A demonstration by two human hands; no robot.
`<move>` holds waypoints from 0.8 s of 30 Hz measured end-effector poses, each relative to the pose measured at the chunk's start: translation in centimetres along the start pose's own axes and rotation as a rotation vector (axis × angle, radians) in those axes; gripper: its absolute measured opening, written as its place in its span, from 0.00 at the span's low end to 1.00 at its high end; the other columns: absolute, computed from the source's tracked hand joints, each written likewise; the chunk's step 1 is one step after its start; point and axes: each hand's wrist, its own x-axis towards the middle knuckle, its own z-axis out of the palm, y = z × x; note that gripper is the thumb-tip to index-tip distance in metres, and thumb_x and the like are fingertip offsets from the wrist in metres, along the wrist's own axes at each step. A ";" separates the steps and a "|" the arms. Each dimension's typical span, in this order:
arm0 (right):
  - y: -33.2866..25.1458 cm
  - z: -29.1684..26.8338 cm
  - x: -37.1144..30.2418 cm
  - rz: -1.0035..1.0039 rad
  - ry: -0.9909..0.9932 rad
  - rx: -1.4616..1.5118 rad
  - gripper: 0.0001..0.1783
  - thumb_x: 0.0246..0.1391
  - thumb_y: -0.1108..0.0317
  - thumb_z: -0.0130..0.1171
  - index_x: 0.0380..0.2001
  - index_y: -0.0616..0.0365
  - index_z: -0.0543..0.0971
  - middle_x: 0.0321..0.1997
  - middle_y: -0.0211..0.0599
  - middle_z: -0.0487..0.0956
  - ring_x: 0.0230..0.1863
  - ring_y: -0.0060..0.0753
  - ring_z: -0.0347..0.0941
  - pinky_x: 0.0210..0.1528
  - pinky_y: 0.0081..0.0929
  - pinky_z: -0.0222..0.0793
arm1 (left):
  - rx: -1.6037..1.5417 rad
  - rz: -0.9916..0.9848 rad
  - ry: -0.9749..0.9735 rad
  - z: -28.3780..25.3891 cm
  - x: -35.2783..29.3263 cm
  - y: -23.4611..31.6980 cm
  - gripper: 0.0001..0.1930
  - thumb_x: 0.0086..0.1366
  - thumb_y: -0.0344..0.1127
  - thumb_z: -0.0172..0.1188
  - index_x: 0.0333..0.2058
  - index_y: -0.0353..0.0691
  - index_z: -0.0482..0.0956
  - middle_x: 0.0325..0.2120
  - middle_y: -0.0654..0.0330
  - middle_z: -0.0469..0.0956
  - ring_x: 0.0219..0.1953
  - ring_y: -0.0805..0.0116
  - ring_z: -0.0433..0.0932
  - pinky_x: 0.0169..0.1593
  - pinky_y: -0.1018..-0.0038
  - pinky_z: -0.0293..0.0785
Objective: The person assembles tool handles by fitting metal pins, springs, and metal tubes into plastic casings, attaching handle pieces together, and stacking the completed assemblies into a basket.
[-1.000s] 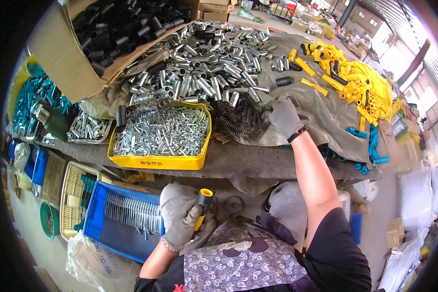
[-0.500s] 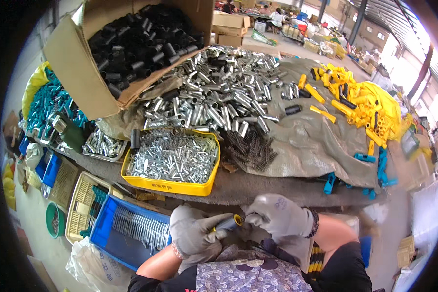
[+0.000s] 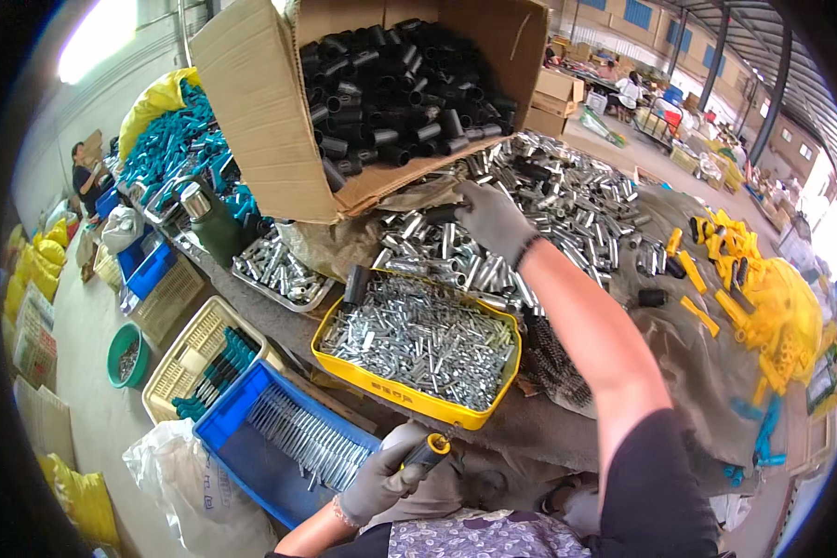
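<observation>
My left hand, in a grey glove, is closed round a short black tubular handle with a yellow ring at its upper end. It is low in front of me, beside the blue bin. My right hand, gloved too, is stretched far forward over the heap of silver metal tubes, just before the open cardboard box of black tubes. A dark tube lies by its fingers. The undersides of those fingers are hidden, so their grip does not show.
A yellow tray of small metal pins stands at the table's near edge. Left of it are a blue bin of metal rods and a cream basket. Yellow parts lie right; teal parts and a green flask stand left.
My right hand has left the handle and reached forward to the metal heap near the box. The left hand still holds the handle. The whole view has shifted toward the left.
</observation>
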 end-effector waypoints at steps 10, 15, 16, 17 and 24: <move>3.3 -0.7 -0.8 -0.057 -0.155 -0.185 0.21 0.57 0.63 0.50 0.50 0.59 0.78 0.48 0.57 0.80 0.52 0.49 0.77 0.56 0.39 0.72 | -0.105 -0.099 -0.003 -1.6 0.0 -0.3 0.38 0.62 0.65 0.58 0.55 0.35 0.70 0.26 0.62 0.74 0.22 0.77 0.70 0.25 0.80 0.67; 2.4 -7.4 -10.5 0.372 0.010 0.090 0.23 0.57 0.57 0.56 0.52 0.57 0.77 0.44 0.53 0.81 0.48 0.54 0.78 0.54 0.41 0.72 | 0.003 -0.121 -0.074 0.1 1.1 -0.7 0.42 0.61 0.68 0.57 0.60 0.38 0.65 0.22 0.61 0.73 0.17 0.76 0.70 0.19 0.80 0.62; 3.2 -7.6 -12.7 0.409 0.045 0.084 0.22 0.57 0.57 0.57 0.52 0.57 0.78 0.44 0.54 0.81 0.48 0.53 0.78 0.54 0.40 0.72 | 0.007 -0.103 -0.133 0.7 1.6 -0.5 0.40 0.61 0.68 0.57 0.56 0.38 0.68 0.21 0.61 0.73 0.15 0.75 0.69 0.18 0.80 0.62; 4.3 -7.7 -14.9 0.444 0.080 0.077 0.22 0.58 0.56 0.57 0.51 0.57 0.78 0.45 0.54 0.80 0.48 0.52 0.78 0.54 0.40 0.72 | 0.010 -0.111 -0.160 1.4 2.2 -1.0 0.38 0.60 0.70 0.56 0.51 0.38 0.70 0.20 0.61 0.73 0.15 0.75 0.69 0.18 0.80 0.62; 10.9 -16.5 -23.8 0.142 0.148 -0.253 0.22 0.59 0.57 0.56 0.50 0.59 0.78 0.50 0.51 0.79 0.50 0.47 0.77 0.55 0.37 0.70 | 0.053 -0.150 -0.232 5.4 4.1 -1.4 0.41 0.56 0.72 0.58 0.49 0.36 0.73 0.23 0.63 0.74 0.19 0.76 0.71 0.21 0.79 0.65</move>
